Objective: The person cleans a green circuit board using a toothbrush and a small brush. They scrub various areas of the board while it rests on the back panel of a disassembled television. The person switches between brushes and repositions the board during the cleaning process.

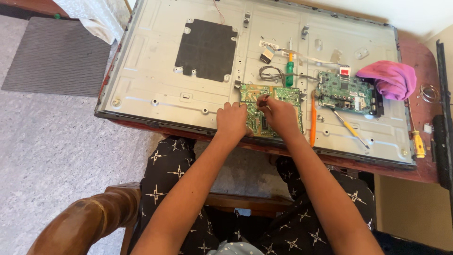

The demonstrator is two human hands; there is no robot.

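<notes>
Left hand [231, 120] rests clenched on the green circuit board [283, 97]; right hand [279, 115] pinches something small, perhaps a screw.

The bare metal back panel [155, 89] left of the yellow-green circuit board [276, 97] gives open passage. To the right the way is crowded: an orange tool [313, 118], a yellow-handled screwdriver [350, 128], a second green board [343, 92] and a pink cloth [389, 78]. A green screwdriver [289, 71] and cables [271, 73] block behind.

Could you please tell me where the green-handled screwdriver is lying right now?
In the head view, the green-handled screwdriver lies on the metal back panel, just above the green circuit board under the hands, beside a coil of grey cable.
</notes>
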